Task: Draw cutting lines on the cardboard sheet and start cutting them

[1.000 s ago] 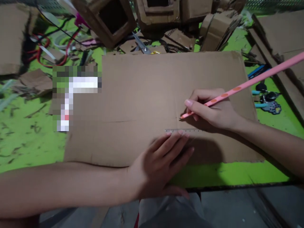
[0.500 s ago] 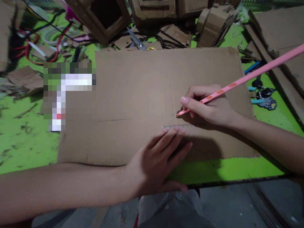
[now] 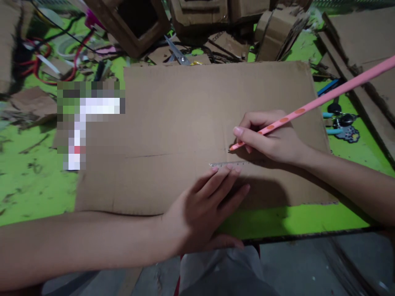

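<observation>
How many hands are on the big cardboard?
2. The left hand presses the clear ruler near the front edge; the right hand holds the pink pencil just behind it.

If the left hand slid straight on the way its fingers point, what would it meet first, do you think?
The left hand points up-right; its fingertips already touch the clear ruler. Beyond that, probably the right hand.

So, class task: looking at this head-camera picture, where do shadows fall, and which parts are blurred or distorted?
Head view: the right hand casts a soft shadow on the cardboard sheet beneath it, towards the left hand; a pixelated block hides part of the sheet's left edge; the far boxes look soft, and the pink pencil stretches long towards the corner.
</observation>
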A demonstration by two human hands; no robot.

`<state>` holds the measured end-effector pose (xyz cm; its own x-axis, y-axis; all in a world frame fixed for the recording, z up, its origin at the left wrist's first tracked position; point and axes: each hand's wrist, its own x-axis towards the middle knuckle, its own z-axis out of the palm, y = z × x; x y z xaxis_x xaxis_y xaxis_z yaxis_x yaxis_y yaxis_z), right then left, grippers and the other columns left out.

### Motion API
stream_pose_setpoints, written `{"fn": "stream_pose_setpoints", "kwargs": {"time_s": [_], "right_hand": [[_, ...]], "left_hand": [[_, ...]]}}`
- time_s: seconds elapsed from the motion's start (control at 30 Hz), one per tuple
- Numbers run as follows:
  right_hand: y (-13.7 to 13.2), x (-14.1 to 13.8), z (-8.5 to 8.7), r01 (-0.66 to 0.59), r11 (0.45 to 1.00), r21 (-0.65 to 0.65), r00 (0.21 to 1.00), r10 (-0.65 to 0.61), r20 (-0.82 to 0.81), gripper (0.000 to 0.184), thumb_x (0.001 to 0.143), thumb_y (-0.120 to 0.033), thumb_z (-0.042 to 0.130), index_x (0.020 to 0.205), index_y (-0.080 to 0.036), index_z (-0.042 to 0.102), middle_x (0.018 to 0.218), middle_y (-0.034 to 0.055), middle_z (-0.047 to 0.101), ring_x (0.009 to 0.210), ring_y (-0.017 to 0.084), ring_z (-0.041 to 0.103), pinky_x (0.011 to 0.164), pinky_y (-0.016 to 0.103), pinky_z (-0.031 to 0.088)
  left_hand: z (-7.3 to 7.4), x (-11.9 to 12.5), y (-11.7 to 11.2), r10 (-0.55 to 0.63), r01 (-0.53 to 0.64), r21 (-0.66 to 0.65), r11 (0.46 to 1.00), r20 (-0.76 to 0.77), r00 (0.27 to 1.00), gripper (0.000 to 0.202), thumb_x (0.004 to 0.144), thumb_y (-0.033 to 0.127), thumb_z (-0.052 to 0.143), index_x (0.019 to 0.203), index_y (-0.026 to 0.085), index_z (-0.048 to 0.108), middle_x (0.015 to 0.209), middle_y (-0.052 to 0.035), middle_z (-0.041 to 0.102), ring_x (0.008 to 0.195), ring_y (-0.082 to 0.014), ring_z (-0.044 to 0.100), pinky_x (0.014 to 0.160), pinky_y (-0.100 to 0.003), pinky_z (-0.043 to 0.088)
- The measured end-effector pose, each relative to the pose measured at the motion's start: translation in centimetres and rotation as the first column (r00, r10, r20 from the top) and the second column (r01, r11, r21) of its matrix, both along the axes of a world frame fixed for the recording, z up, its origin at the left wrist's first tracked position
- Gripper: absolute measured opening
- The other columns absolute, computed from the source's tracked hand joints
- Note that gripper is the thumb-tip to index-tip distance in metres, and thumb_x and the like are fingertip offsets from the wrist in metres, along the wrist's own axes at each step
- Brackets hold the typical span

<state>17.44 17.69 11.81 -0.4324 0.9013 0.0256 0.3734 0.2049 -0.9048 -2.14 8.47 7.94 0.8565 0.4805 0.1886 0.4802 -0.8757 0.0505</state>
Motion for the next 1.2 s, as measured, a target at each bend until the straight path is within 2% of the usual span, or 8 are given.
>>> {"fn": "stream_pose_setpoints", "kwargs": {"time_s": [0.2,0.33,0.43,0.53,0.7,1.2], "right_hand": [[0.11,0.07,-0.21,-0.015,1.000,-0.009,1.000,0.015,0.003,0.029,0.085,-0.033,0.060,0.061,-0.018,0.055,0.049,-0.0046,0.050,0.044,0.005,0.042,0.040,0.021,0.028],[0.23,0.26,-0.38,-0.020,0.998,0.055,0.999,0.019,0.030,0.022,0.080,-0.032,0.067,0.066,-0.017,0.058,0.058,-0.0027,0.057,0.051,0.006,0.048,0.043,0.021,0.031],[0.23,0.42,-0.28,-0.138,0.987,0.084,0.988,0.131,0.078,0.019,0.076,-0.032,0.071,0.067,-0.017,0.062,0.062,-0.0012,0.061,0.054,0.007,0.051,0.046,0.021,0.034],[0.25,0.48,-0.19,-0.251,0.965,0.075,0.964,0.243,0.105,0.018,0.079,-0.033,0.068,0.070,-0.018,0.067,0.061,-0.0010,0.064,0.054,0.007,0.054,0.047,0.019,0.036],[0.43,0.48,-0.37,-0.321,0.941,0.105,0.942,0.307,0.136,0.022,0.083,-0.035,0.062,0.071,-0.017,0.068,0.061,-0.0015,0.065,0.053,0.007,0.055,0.048,0.018,0.036],[0.58,0.44,-0.35,-0.352,0.933,0.073,0.930,0.340,0.139,0.021,0.083,-0.033,0.062,0.075,-0.016,0.070,0.062,-0.0008,0.066,0.054,0.006,0.054,0.047,0.018,0.034]], "left_hand": [[-0.08,-0.05,-0.08,0.001,-0.001,-0.008,1.000,-0.002,1.000,0.086,0.086,0.073,0.018,0.143,0.011,0.035,0.144,-0.0237,0.041,0.134,-0.0351,0.036,0.109,-0.045,0.026],[-0.18,0.04,-0.12,0.010,-0.010,-0.020,1.000,0.010,1.000,0.085,0.086,0.072,0.020,0.143,0.011,0.036,0.144,-0.0230,0.042,0.134,-0.0343,0.036,0.110,-0.045,0.026],[-0.21,0.08,-0.20,0.016,-0.016,-0.014,1.000,0.012,1.000,0.084,0.086,0.072,0.021,0.142,0.012,0.037,0.144,-0.0224,0.042,0.135,-0.0335,0.035,0.110,-0.044,0.024],[-0.18,0.11,-0.27,0.020,-0.020,0.007,1.000,0.010,1.000,0.083,0.086,0.072,0.023,0.142,0.012,0.038,0.143,-0.0214,0.043,0.135,-0.0324,0.035,0.110,-0.042,0.023],[-0.04,0.16,-0.24,0.030,-0.030,0.016,0.999,0.010,1.000,0.082,0.086,0.072,0.024,0.141,0.013,0.040,0.142,-0.0198,0.046,0.134,-0.0308,0.036,0.109,-0.041,0.024],[-0.35,0.19,-0.37,0.035,-0.035,-0.011,0.999,0.001,0.999,0.088,0.082,0.076,0.030,0.142,0.012,0.037,0.144,-0.0215,0.042,0.134,-0.0332,0.034,0.110,-0.044,0.023]]}}
